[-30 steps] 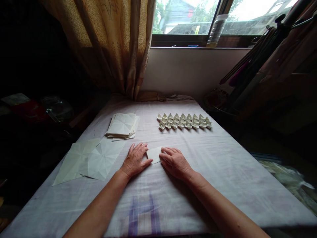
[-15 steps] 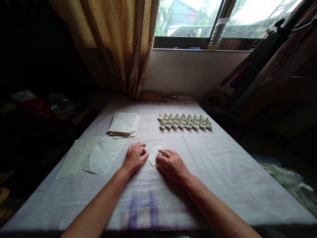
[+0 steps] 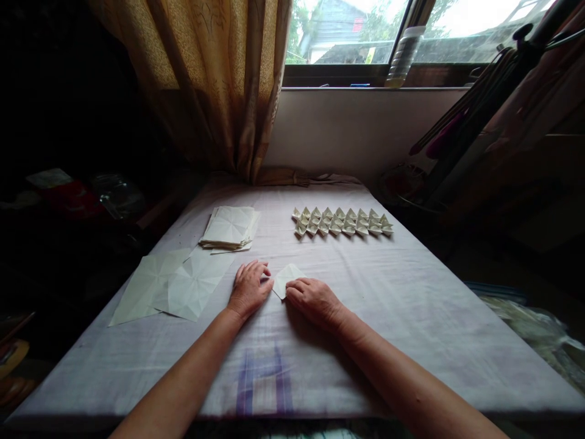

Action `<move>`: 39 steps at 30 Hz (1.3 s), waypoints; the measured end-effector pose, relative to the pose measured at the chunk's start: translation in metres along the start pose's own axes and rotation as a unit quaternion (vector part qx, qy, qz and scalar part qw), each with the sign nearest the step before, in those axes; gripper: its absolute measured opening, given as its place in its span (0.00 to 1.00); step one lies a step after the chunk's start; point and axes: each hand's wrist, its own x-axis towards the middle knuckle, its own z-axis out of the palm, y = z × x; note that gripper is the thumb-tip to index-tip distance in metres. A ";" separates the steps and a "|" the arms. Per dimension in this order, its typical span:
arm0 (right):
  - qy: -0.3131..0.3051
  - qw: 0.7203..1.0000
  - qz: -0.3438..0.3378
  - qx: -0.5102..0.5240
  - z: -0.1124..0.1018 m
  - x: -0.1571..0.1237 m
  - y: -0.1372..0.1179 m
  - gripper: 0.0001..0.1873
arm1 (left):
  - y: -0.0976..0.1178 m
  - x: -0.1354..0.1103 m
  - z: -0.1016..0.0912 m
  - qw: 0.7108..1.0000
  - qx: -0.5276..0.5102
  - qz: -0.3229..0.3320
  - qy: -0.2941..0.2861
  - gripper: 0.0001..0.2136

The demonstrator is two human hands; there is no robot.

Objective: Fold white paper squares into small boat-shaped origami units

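A small folded square of whitish paper (image 3: 285, 278) lies on the cloth between my hands, one corner pointing away from me. My right hand (image 3: 315, 300) is closed at its near right edge, with fingertips and thumb pinched together on the paper. My left hand (image 3: 249, 289) rests on the cloth with its fingers bent, and the tip of its thumb meets the paper's left corner. To the left of that hand, two creased sheets of paper (image 3: 194, 286) overlap, spread flat. Beyond them sits a stack of creased paper squares (image 3: 227, 227).
Two rows of small folded paper pieces with pointed tips (image 3: 342, 222) stand at the far right of the cloth-covered table (image 3: 402, 341). A gold curtain (image 3: 219, 91) hangs behind. On the windowsill stands a clear plastic jar (image 3: 405, 58). Plastic bags (image 3: 539, 335) lie beyond the right edge.
My right hand's fingers have drawn together at the paper's near right edge, showing more of its top. My left hand has hardly moved. The view has shifted slightly.
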 end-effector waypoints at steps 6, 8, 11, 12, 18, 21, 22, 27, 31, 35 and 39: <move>0.041 0.998 0.032 0.020 0.005 -0.004 0.005 0.09 | 0.004 -0.006 -0.016 0.990 -0.023 0.102 -0.096 0.17; 0.060 0.997 0.042 0.036 0.003 -0.009 0.008 0.11 | 0.006 -0.008 -0.021 0.980 -0.028 0.144 -0.137 0.19; 0.080 0.994 0.042 0.064 0.000 -0.016 0.012 0.12 | 0.009 -0.008 -0.022 0.974 -0.022 0.175 -0.144 0.16; 0.084 0.993 0.039 0.072 -0.001 -0.018 0.014 0.12 | 0.011 -0.007 -0.020 0.973 -0.016 0.185 -0.137 0.14; 0.094 0.991 0.024 0.088 -0.007 -0.026 0.015 0.10 | 0.017 -0.003 -0.009 0.953 0.070 0.293 -0.025 0.10; 0.092 0.994 0.034 0.054 -0.011 -0.030 0.009 0.10 | 0.025 -0.008 -0.007 0.945 0.092 0.313 0.008 0.08; 0.088 0.994 0.046 0.037 -0.012 -0.031 0.007 0.10 | 0.028 -0.010 -0.006 0.945 0.094 0.314 0.010 0.08; 0.070 0.992 0.105 -0.004 -0.015 -0.033 0.000 0.09 | 0.040 -0.018 -0.005 0.942 0.098 0.321 0.023 0.06; 0.087 0.991 0.098 0.012 -0.014 -0.033 0.004 0.09 | 0.039 -0.020 -0.007 0.944 0.085 0.317 0.022 0.07; 0.106 0.990 0.089 0.042 -0.011 -0.036 0.010 0.09 | 0.029 -0.015 -0.015 0.948 0.041 0.314 -0.006 0.04; 0.110 0.986 0.092 0.082 -0.009 -0.038 0.015 0.12 | 0.017 -0.007 -0.019 0.949 -0.024 0.314 -0.019 0.05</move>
